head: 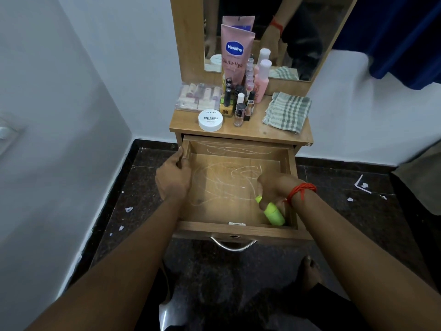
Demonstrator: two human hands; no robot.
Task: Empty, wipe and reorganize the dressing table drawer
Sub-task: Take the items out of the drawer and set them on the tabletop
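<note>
**Open drawer, one hand on its side, the other holding a green object inside**

A wooden drawer is pulled out towards the viewer, its floor covered in pale scribbled lines. The left hand grips the drawer's left wall, fingers curled over its top edge. The right hand, with a red thread tied round its wrist, is inside the drawer near the right wall. Its fingers are wrapped round the upper end of a neon-green object, whose lower end points into the drawer's near right corner. What the object is cannot be told.

Behind the drawer, the tabletop carries:
- a folded checked cloth, above the drawer's right side
- a white round tub and small nail polish bottles, above the drawer's middle
- a clear box of lipsticks, above the drawer's left side
- a tall pink Vaseline tube and a pink bottle, furthest back against a mirror
</note>
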